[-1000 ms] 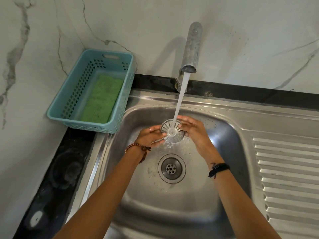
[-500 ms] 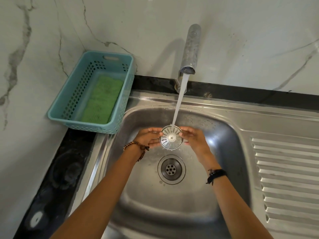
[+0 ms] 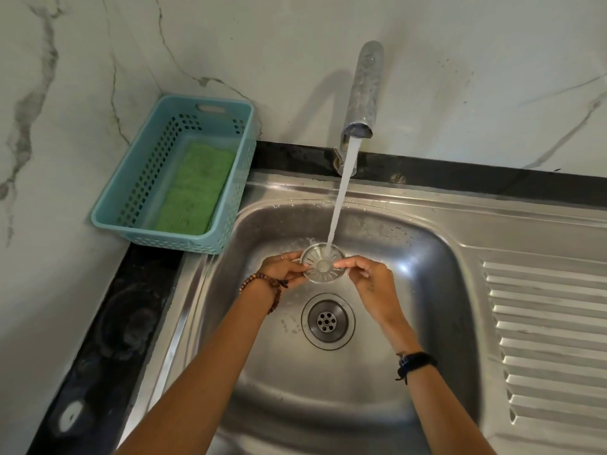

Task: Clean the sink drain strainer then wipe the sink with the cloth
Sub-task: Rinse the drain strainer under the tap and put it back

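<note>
A round metal drain strainer [image 3: 321,265] is held flat over the steel sink [image 3: 427,264], under the stream from the tap [image 3: 364,90]. My left hand [image 3: 282,267] pinches its left edge and my right hand [image 3: 369,284] pinches its right edge. Water lands on the strainer's upper half. Below the hands lies the open drain hole [image 3: 327,320]. A green cloth [image 3: 193,188] lies flat in the blue basket [image 3: 243,192] at the back left.
The ribbed draining board [image 3: 551,339] runs along the right of the sink. A black counter strip [image 3: 105,339] lies to the left, and a marble wall [image 3: 460,77] stands behind.
The strainer has tilted from facing me to lying flatter, and both hands have shifted from covering it to pinching its opposite edges. Water keeps running.
</note>
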### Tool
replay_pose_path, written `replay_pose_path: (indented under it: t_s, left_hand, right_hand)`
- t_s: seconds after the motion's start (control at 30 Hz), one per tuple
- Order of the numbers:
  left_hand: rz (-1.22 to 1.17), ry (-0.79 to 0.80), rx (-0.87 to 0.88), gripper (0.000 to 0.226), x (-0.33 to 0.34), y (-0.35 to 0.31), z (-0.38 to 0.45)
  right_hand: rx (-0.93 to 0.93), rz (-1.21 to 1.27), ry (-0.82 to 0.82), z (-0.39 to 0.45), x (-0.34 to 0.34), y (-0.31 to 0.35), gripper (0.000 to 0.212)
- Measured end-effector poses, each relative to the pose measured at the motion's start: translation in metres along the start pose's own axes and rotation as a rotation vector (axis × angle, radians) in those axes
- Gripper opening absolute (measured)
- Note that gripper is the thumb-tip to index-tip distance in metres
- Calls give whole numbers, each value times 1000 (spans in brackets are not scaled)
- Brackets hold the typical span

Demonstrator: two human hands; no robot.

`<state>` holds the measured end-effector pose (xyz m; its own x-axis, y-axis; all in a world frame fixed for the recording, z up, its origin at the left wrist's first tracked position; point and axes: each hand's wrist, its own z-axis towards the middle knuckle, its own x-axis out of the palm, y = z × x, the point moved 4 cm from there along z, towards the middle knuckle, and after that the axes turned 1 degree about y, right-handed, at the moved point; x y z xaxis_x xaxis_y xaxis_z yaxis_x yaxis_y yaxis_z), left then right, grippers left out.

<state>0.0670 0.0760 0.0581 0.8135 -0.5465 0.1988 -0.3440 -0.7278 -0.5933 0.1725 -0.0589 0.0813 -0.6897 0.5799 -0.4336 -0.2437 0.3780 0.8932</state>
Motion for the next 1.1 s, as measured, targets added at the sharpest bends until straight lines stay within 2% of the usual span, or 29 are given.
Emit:
replay_pose_path:
  t_s: [0.13,0.27,0.33,0.4,0.5,0.57,0.63,0.73,0.87,1.0,1.1]
  left_hand:
    - [2,3,34,44,-1,2,1]
    - [-10,34,59,41,4,1,0]
    - [-33,63,61,41,9,1,-2]
    - [-49,79,62,38,13,0,-2]
    - [-60,86,71,33,13,-1,-1]
    - [-55,91,79,33,12,-1,-2]
    - [-66,94,84,33,11,0,-3]
    - [-89,99,75,32,12,-1,-7]
    - [-102,104,93,31,15,-5,-11]
    - [-83,97,105,30,16,-7,-15]
    - [-58,82,125,30,15,-5,-18]
  right_hand:
    - [10,29,-88,17,-11,15,16]
    - [-198,-64,-284,66,-39,68,16]
    - [-276,-46,-329,91,-47,97,10]
    - [-229,-15,-261,117,-48,115,9]
    - [-75,3,-1,144,-37,122,27]
    - [-30,-8,97,150,-32,119,35]
    - [23,40,73,153,-32,112,37]
    - [116,251,12,150,-34,97,38]
    - [37,360,21,139,-35,95,35]
    - [46,551,-32,118,-38,83,15]
    - [115,372,-89,75,-33,43,4]
